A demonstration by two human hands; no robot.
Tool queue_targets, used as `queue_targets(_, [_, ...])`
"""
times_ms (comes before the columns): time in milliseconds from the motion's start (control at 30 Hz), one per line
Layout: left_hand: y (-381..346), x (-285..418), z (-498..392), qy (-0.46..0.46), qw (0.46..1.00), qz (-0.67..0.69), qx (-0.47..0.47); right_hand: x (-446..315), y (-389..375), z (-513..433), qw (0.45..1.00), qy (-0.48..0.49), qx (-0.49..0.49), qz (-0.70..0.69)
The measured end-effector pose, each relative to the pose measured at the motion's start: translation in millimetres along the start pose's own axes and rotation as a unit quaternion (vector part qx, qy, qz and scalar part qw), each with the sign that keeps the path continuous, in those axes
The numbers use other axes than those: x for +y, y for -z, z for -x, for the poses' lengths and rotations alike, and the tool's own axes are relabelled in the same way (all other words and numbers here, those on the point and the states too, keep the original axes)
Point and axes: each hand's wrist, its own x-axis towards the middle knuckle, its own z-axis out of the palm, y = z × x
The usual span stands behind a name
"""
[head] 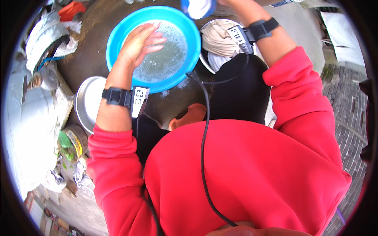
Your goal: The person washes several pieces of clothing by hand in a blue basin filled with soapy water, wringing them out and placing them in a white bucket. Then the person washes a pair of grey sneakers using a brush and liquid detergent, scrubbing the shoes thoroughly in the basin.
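My left hand is held over a bright blue plastic basin, its fingers apart and nothing in them. Cloudy water topped with white suds fills much of the basin. At the top edge, only a small part of my right hand shows; the frame cuts off its fingers. A blue-and-white packet hangs from it above the basin's far right rim. Right of the basin, a white-rimmed tub holds bunched beige cloth and a white cloth.
A pale, shallow metal basin stands left of my left forearm. An orange-brown plastic object lies between my knees. A clear plastic tub with green scraps and white sheeting line the left. A black cable runs down my front.
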Motion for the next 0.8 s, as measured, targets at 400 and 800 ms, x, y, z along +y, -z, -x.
queue_targets(400, [30, -23, 3, 0.103, 0.975, -0.161, 0.111, 182, 142, 101, 0.955, -0.156, 0.138, 0.211])
queue_targets(800, [37, -38, -7, 0.146, 0.968, -0.156, 0.130, 353, 73, 120, 0.845, -0.414, 0.096, 0.324])
